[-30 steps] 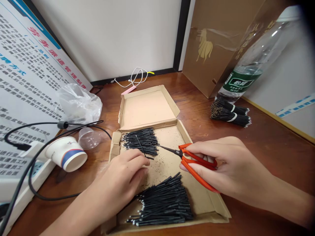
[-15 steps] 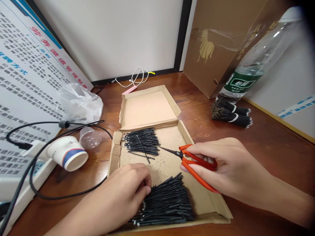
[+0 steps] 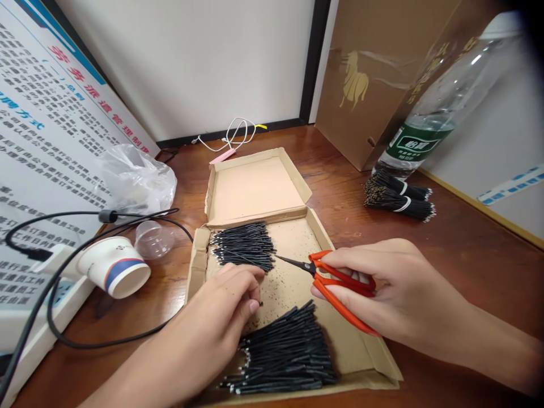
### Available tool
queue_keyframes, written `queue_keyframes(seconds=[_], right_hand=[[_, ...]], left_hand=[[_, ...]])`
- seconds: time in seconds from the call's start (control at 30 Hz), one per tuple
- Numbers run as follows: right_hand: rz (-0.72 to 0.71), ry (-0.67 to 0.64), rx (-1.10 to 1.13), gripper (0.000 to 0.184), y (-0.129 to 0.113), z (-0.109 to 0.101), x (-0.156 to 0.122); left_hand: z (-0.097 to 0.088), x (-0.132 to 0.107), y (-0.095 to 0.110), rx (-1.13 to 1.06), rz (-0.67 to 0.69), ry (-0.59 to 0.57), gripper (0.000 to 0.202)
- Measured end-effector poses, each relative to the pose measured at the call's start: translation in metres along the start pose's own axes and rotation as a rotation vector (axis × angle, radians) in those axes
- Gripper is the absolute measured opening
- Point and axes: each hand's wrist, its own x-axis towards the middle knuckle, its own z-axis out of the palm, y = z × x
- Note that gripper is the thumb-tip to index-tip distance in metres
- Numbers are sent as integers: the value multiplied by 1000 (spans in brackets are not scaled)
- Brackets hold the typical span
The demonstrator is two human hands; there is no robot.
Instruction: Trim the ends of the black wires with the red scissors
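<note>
While the right hand's point(image 3: 385, 292) grip wraps the orange snips point(image 3: 340, 281), tips aimed toward it, the left hand point(image 3: 221, 309) pinches narrow beside the wire pile point(image 3: 289, 351), holding what I cannot tell.

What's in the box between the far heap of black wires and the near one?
Head view: cardboard box floor flecked with black specks; the left hand and the blade tips of the red scissors reach over it.
</note>
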Motion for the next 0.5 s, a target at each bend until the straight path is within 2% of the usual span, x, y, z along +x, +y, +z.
queue_keyframes(seconds=[0.13,0.33,0.5], right_hand=[[5,-4,-2,18,0,0,1],[-3,-22,14,16,0,0,2],[-17,-41,32,9,-2,-1,0]], left_hand=[[0,3,-2,-25,14,25,15],[-4,4,1,-97,-114,87,18],[-4,5,5,-208,-138,106,18]])
